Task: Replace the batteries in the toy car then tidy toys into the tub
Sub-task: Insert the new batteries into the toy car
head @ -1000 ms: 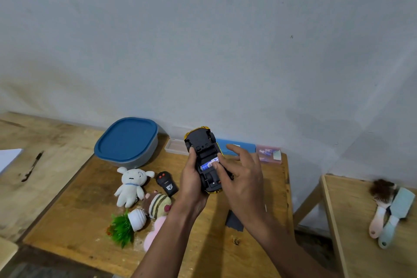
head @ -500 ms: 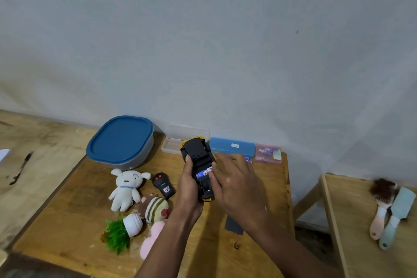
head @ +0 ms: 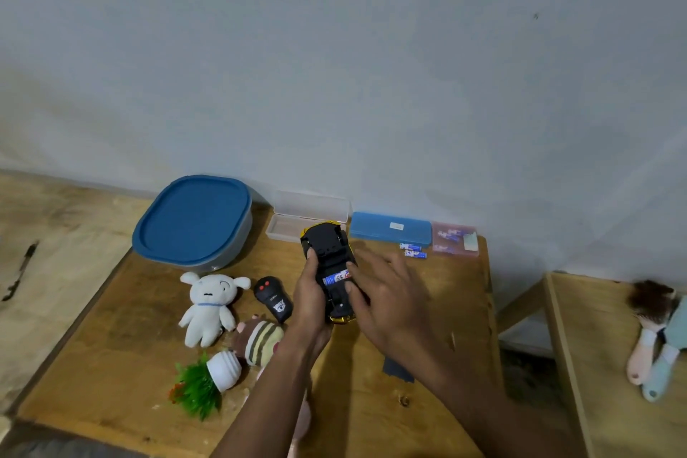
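Observation:
My left hand grips the yellow toy car, turned belly-up so its black underside faces me. A blue-and-white battery lies in the open compartment. The fingers of my right hand are spread, with the fingertips touching the car beside that battery. Two loose batteries lie on the wooden table near the back. The black compartment cover lies flat under my right wrist. The tub, grey with its blue lid on, stands at the back left.
A white plush dog, a black remote, a striped plush and a small fake potted plant lie left of my arms. An open clear case, a blue case and a pink case line the wall. Brushes rest on a side table.
The car has come down closer to the table. My right hand has shifted slightly right on the car, uncovering the two loose batteries behind it. The view tilted left.

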The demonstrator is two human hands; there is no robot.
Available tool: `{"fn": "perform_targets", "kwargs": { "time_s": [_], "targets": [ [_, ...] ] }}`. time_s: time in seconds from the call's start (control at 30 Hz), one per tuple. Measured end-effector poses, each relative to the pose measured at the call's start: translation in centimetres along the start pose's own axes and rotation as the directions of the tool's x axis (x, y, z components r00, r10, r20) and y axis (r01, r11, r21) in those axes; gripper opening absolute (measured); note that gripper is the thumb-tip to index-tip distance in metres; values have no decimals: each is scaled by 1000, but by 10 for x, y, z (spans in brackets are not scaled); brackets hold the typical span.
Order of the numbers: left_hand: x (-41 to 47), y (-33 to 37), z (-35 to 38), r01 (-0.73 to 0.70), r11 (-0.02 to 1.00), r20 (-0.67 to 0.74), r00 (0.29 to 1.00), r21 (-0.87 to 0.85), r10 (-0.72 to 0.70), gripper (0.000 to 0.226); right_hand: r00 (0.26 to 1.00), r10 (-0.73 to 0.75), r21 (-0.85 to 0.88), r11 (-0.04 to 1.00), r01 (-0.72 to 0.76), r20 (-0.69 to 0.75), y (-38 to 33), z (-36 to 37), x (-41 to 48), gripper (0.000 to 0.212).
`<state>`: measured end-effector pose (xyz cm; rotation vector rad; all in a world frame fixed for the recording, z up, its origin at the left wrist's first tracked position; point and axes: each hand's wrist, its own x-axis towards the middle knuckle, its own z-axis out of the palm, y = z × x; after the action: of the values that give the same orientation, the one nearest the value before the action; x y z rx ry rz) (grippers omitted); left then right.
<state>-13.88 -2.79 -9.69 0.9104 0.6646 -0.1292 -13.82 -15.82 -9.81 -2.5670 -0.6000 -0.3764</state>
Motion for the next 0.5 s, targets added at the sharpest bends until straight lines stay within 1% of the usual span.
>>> {"fn": "perform_targets", "kwargs": {
  "time_s": [0.03, 0.1, 0.17, 0.27, 0.37, 0.43, 0.5],
  "targets": [
    [3, 0, -2, 9, 1000, -15, 1000, 11, -8, 59, 999, 41, 62, 997, -41, -1, 1, 7, -4, 37],
    [9, -5, -8, 21, 999, -38, 999, 30, -20, 57, 995, 99, 128, 987, -101, 18, 6, 21, -11, 38],
    [14, -11, -16, 33, 999, -57, 998, 40, -31, 55, 983, 177, 152, 971, -183, 51, 15, 30, -17, 40],
    [19, -17, -22, 53, 997, -66, 997, 48, -49, 51, 932, 323, 167, 922, -350, 167, 34, 36, -19, 45],
    [22, -20, -23, 66, 998, -55, 996, 19, -65, 52, 910, 363, 235, 884, -405, 202, 52, 36, -14, 36],
    [22, -20, -22, 77, 997, -20, 997, -3, -77, 53, 894, 409, 195, 876, -441, 183, 67, 40, -8, 27],
    [21, -18, -21, 92, 996, 22, 996, -4, -92, 53, 845, 505, 94, 846, -525, 176, 84, 48, 0, 25]
  ]
}}
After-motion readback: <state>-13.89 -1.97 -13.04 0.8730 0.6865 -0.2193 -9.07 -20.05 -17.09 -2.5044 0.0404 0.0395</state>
